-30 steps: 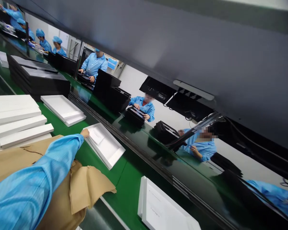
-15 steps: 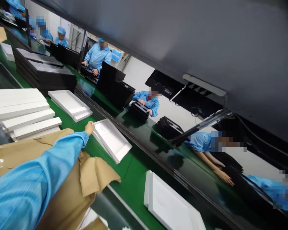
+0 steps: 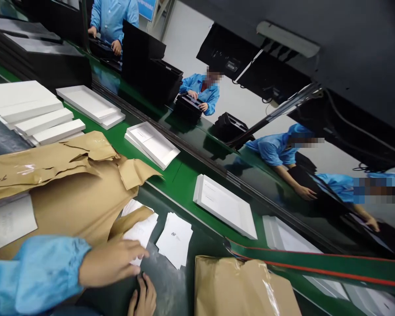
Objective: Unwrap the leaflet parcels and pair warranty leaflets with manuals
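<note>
My left hand (image 3: 113, 260), in a blue sleeve, lies with its fingers stretched over the lower edge of a small pile of white cards (image 3: 143, 226) on the dark bench. Whether it grips a card is hidden. A second pile of white cards (image 3: 175, 237) lies just right of it. My right hand (image 3: 145, 299) shows at the bottom edge, fingers loosely curled on the bench, holding nothing. Torn brown wrapping paper (image 3: 69, 193) spreads to the left of the cards.
White trays (image 3: 153, 145) (image 3: 225, 205) lie on the green conveyor belt (image 3: 181, 175) beyond the bench. Stacked white boxes (image 3: 33, 109) and black trays (image 3: 36, 52) sit far left. A taped brown package (image 3: 243, 285) lies at the front. Co-workers in blue (image 3: 200, 90) work across the belt.
My left arm has drawn back from the white tray on the belt to the cards on the bench. The view has tilted down, and my right hand has come into sight.
</note>
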`<state>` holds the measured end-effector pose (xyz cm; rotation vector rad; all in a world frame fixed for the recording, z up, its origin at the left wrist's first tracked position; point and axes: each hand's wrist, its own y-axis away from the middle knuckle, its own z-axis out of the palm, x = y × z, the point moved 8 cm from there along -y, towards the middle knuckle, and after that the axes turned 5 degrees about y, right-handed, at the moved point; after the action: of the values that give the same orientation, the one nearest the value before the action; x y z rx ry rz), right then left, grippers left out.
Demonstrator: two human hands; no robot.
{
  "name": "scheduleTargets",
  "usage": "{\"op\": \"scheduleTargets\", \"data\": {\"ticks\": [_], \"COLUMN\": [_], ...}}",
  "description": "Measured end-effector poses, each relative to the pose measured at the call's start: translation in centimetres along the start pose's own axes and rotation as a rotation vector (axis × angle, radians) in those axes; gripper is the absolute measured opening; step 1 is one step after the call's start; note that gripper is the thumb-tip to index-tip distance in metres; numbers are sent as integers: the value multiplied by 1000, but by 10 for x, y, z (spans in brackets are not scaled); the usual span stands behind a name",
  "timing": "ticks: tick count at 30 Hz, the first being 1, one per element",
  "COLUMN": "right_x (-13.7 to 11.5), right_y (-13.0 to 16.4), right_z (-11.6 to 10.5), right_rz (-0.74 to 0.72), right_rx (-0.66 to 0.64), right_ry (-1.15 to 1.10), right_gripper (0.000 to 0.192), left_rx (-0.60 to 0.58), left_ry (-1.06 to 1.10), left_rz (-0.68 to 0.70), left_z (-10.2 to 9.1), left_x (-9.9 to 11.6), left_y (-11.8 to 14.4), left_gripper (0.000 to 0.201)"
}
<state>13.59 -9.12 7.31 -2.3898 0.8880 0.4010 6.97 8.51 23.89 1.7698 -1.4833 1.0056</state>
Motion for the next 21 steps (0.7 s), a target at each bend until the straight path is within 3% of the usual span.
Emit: {"op": "scheduleTargets", "data": {"ticks": [3, 5, 7, 9, 13, 18, 21], "right_x": [-3, -1, 5, 9, 14, -4, -20], "right_y": [-16, -25, -30, -30, -26, -14, -10], "right_z": [-1, -1, 2, 9, 17, 22, 27], "right_rz": [-72, -55, 34, 146, 431, 765, 856], "right_rx": [-75, -133, -210, -301, -421, -583, -647], "right_ry": [-126, -213, -315, -434, -624, -967, -1205], "right_gripper": [24, 22, 23, 31, 53, 47, 42], "left_rx": [41, 127, 228, 290, 314, 342, 325], "left_ry": [-305, -501, -625, -679, -705, -698, -639], "left_rz": [-132, -213, -177, -80, 27, 104, 220], "left_z": [73, 96, 104, 106, 107, 118, 129], "left_x": [-31, -57, -71, -73, -66, -45, -28], "left_y": [5, 2, -2, -3, 3, 15, 22], "left_gripper": [60, 70, 67, 51, 18, 9, 13]}}
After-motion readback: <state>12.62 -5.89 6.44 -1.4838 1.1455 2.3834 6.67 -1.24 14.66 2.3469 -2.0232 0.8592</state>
